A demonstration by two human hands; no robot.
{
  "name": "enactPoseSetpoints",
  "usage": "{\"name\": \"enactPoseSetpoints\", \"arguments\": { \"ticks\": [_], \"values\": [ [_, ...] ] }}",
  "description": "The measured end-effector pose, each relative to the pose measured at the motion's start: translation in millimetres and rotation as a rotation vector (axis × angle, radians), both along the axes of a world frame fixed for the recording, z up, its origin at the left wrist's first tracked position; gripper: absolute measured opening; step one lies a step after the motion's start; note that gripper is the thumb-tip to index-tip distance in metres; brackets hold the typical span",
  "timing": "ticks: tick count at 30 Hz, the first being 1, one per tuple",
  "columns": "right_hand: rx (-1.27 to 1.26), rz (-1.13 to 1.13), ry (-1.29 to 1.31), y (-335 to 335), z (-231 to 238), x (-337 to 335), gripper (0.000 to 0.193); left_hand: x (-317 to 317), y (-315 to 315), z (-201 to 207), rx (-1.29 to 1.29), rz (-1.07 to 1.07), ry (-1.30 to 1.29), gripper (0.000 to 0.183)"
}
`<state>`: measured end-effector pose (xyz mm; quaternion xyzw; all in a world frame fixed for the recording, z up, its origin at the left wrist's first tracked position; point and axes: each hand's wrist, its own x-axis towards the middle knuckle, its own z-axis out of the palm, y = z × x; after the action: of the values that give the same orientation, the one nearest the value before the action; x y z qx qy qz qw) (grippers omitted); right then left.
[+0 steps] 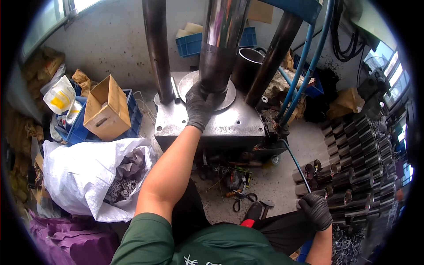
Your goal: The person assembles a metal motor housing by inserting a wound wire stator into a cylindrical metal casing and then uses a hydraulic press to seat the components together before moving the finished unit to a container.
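My left hand (198,107), in a black glove, reaches up to the foot of the press's thick metal ram (218,57). Its fingers curl against the ram's dark lower end, above a round metal plate (230,98); the fingertips and whatever they grip are hidden. That plate lies on the steel press bed (207,126). Low on the right, my right hand (316,210), gloved in black too, is closed round the end of a thin lever rod (295,161). The rod slants up to the right side of the press.
Dark columns (158,48) flank the ram. Behind it stands an open metal cylinder (250,64). Stacked metal tubes (349,176) fill the right side. On the left are a cardboard box (108,110) and a white sack (84,176) of metal scraps. Scissors (244,198) and a hammer (266,207) lie below.
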<state>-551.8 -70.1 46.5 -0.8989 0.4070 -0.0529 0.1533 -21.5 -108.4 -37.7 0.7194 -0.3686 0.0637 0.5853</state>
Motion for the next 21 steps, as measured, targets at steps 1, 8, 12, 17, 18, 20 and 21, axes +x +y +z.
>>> {"name": "enactPoseSetpoints", "arguments": {
  "ticks": [1, 8, 12, 17, 18, 20, 21],
  "values": [
    [0.006, 0.005, -0.010, 0, 0, 0, 0.019, 1, 0, 0, 0.001, -0.005, 0.004, 0.063],
    [0.058, 0.045, 0.035, -2, 10, 5, 0.021, 8, -4, -10, -0.013, 0.024, -0.032, 0.062],
    [0.052, 0.031, -0.047, -2, 6, 4, 0.023, 9, -6, -9, -0.021, 0.002, -0.010, 0.061],
    [0.050, 0.039, -0.130, -2, 26, 20, 0.024, 1, 3, 9, -0.054, -0.116, 0.146, 0.060],
    [0.014, 0.068, -0.135, -4, 28, 18, 0.025, -6, 8, 20, -0.066, -0.178, 0.225, 0.060],
    [0.029, 0.049, -0.139, -16, 41, 28, 0.024, -8, 18, 29, -0.049, -0.148, 0.190, 0.060],
    [0.049, -0.025, -0.173, -24, 54, 33, 0.022, -11, 19, 33, -0.038, -0.138, 0.170, 0.060]
  ]
}}
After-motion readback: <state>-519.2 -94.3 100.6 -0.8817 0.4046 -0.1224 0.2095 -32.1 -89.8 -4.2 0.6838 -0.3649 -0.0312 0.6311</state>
